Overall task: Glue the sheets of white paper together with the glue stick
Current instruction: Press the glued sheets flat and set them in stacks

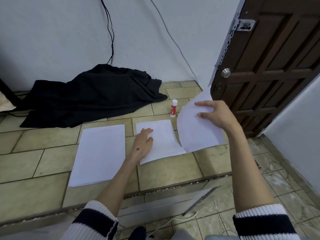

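A stack of white paper (pixel 100 153) lies on the tiled floor at the left. A second white sheet (pixel 164 141) lies in the middle, and my left hand (pixel 142 142) rests flat on its left part with fingers spread. My right hand (pixel 213 115) grips another white sheet (pixel 195 132) and holds it tilted above the floor, its lower corner over the middle sheet's right edge. A red and white glue stick (pixel 173 108) stands upright with its cap on, just behind the middle sheet and left of the lifted sheet.
A black cloth (pixel 97 94) is heaped on the floor by the wall at the back left, with cables hanging above it. A dark wooden door (pixel 270 66) stands at the right. A metal threshold strip (pixel 164 205) runs across the floor near me.
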